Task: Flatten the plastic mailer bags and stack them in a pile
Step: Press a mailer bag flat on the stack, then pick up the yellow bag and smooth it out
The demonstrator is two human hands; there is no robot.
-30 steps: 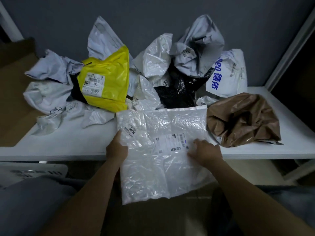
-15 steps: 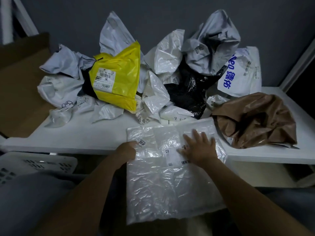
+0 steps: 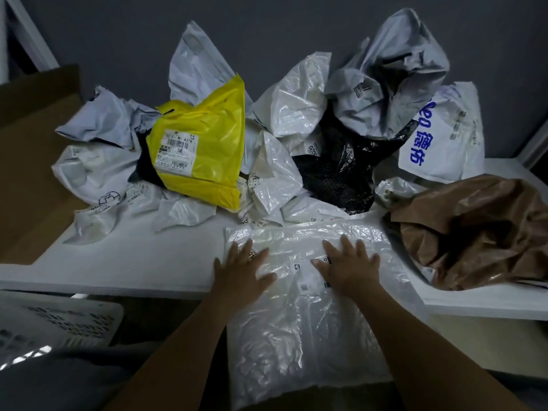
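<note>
**Left hand now flat on the clear mailer**

Half a second ago the left hand [image 3: 240, 272] was curled at the left edge of the clear mailer bag [image 3: 311, 336]. Now it lies palm down on the bag's upper left corner with its fingers spread wide, gripping nothing. The right hand [image 3: 350, 269] was already flat and remains so, fingers fanned and pressing on the printed label [image 3: 311, 277] near the bag's middle.

The white table [image 3: 142, 262] runs across the centre of the frame, against a grey wall [image 3: 267, 31]. A heap of crumpled mailer bags [image 3: 296, 108] fills its far side, from centre left to upper right.

The clear mailer bag sits at lower centre. Its far part rests on the table just in front of the heap, and its near part hangs over the table's front edge towards the person.

At the right edge of the frame, a crumpled brown bag [image 3: 474, 232] sits just beside the clear bag's right corner. Left of centre in the heap, a yellow bag [image 3: 204, 149] shows a white shipping label. A black bag [image 3: 338, 170] lies at centre right, with a white bag with blue lettering [image 3: 444, 134] beyond it.

A cardboard box [image 3: 26, 161] stands at the far left, and a white perforated basket [image 3: 53, 324] sits at lower left.
</note>
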